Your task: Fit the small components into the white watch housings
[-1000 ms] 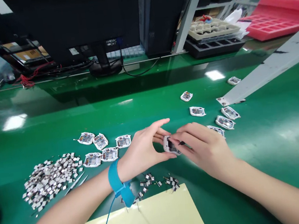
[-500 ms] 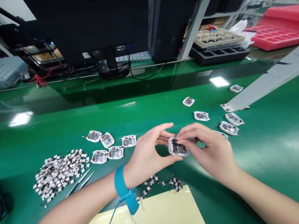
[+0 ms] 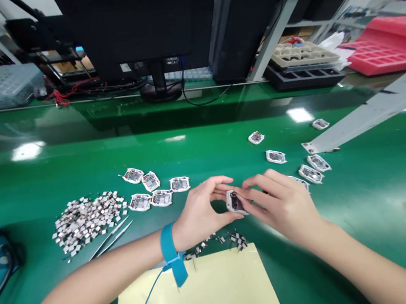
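Note:
A white smartwatch case with dark electronics inside is held tilted over the bench. My left hand, wearing a blue wrist strap, grips it between thumb and fingers from the left. The thumb and fingertips of my right hand close on the case's right side and cover part of the inside. A small dark part shows under the right fingers; I cannot make out what it is. Below the hands, small metal parts with dark leads lie beside a yellow sheet.
Several open watch cases lie left of my hands, and more cases lie right. A heap of small metallic parts and tweezers are at left. A slanted metal post rises at right; a monitor stands behind.
My right fingers have shifted from the case's top edge to its right side, covering more of it. The camera view has moved slightly, bringing dark strips into the bottom edge.

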{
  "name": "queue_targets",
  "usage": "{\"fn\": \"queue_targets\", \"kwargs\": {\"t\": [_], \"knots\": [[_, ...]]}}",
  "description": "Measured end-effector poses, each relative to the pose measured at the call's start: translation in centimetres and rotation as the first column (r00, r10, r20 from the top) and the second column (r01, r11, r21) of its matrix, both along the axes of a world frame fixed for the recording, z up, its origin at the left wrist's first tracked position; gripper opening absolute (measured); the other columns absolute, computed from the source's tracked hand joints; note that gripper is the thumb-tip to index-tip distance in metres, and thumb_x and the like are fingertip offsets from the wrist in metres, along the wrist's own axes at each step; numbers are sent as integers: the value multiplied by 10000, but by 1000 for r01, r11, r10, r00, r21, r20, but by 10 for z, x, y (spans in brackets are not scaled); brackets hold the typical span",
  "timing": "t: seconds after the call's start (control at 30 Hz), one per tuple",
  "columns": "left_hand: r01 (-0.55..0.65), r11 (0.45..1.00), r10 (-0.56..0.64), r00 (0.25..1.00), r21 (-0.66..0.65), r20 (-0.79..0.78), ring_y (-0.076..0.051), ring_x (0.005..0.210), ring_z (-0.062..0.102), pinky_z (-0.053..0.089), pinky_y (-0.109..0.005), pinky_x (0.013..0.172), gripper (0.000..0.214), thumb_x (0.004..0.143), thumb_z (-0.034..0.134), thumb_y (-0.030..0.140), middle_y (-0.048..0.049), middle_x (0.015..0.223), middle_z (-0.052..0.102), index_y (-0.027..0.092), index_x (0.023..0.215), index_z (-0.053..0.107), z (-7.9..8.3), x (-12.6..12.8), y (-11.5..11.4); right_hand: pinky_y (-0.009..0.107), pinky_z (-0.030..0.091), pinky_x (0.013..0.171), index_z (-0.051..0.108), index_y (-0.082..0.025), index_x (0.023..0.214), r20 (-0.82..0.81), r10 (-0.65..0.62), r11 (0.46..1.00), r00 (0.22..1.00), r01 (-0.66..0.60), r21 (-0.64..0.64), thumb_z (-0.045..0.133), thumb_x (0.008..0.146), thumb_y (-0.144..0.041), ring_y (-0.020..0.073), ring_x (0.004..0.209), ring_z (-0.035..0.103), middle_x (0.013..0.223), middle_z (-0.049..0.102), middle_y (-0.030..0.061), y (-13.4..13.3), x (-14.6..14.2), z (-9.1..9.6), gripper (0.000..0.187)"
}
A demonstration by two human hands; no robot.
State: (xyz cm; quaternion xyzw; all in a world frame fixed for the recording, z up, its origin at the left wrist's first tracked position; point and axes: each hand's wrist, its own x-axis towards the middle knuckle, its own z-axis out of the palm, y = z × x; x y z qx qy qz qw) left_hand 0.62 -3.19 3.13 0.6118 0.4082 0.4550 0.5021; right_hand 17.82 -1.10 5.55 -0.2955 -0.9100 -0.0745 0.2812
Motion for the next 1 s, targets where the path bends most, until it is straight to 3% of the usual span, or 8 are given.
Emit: {"fn": "queue_targets", "kwargs": {"t": [0.17, 0.33, 0.47, 0.57, 0.67, 0.77, 0.87, 1.0], "knots": [[2, 1000, -2, 1000, -21, -8, -127, 775, 626, 539, -256, 753, 535, 574, 755, 118, -38, 904, 610, 157, 1032, 482, -1, -3, -1, 256, 356, 534, 597, -120, 741, 29, 17, 999, 999, -18, 38, 550, 802, -124, 121, 614, 397, 728, 591, 42, 2, -5, 1, 77], [-5, 1000, 4, 999, -10, -53, -134, 771, 625, 547, -287, 749, 529, 574, 750, 114, -41, 894, 607, 153, 1028, 483, -6, -5, 2, 274, 298, 508, 565, -118, 629, 167, 48, 995, 985, -62, 84, 474, 825, -85, 134, 586, 360, 638, 537, 46, 5, -13, 2, 218], [-16, 1000, 16, 994, 3, -110, -142, 818, 623, 545, -287, 765, 496, 589, 737, 98, -56, 913, 601, 139, 1006, 471, -12, -4, 7, 289, 303, 510, 570, -114, 627, 295, 137, 978, 946, -176, 110, 408, 830, -45, 148, 592, 377, 604, 507, 48, 6, -20, 5, 268], [-1, 1000, 4, 981, 19, -195, -130, 794, 630, 551, -254, 731, 480, 612, 726, 91, -53, 898, 606, 132, 1004, 452, -16, -4, 12, 275, 354, 525, 591, -119, 683, 388, 223, 964, 894, -260, 44, 385, 842, -40, 143, 621, 430, 640, 533, 39, 17, -18, 4, 272], [17, 998, 7, 941, 66, -340, -140, 795, 623, 548, -270, 725, 440, 643, 712, 104, -45, 908, 596, 146, 1005, 465, -19, -10, 15, 255, 452, 642, 582, -135, 867, 426, 252, 967, 869, -240, -82, 454, 873, -165, 114, 733, 520, 835, 575, 15, 55, 1, -2, 132], [15, 988, 67, 850, 151, -522, -209, 878, 584, 506, -409, 797, 353, 709, 657, 129, -69, 973, 570, 164, 1024, 501, -22, -24, 13, 346, 485, 755, 483, -141, 1115, 395, 22, 991, 918, 33, -132, 477, 874, -256, 158, 895, 544, 1058, 529, 68, 115, 36, -11, 267], [45, 976, 112, 736, 214, -667, -279, 956, 529, 453, -499, 831, 329, 744, 613, 135, -100, 977, 579, 142, 1058, 516, -25, -41, 9, 320, 503, 708, 486, -147, 1111, 450, -90, 952, 888, 210, -223, 477, 873, -300, 145, 845, 555, 1019, 541, 67, 169, 66, -23, 284], [119, 965, 116, 607, 233, -787, -292, 1006, 500, 425, -499, 877, 298, 791, 555, 148, -140, 1039, 575, 94, 1082, 523, -22, -58, 0, 359, 476, 798, 518, -157, 1072, 523, -4, 912, 852, 218, -348, 468, 877, -314, 158, 929, 540, 1088, 528, 72, 205, 78, -34, 255]]}}
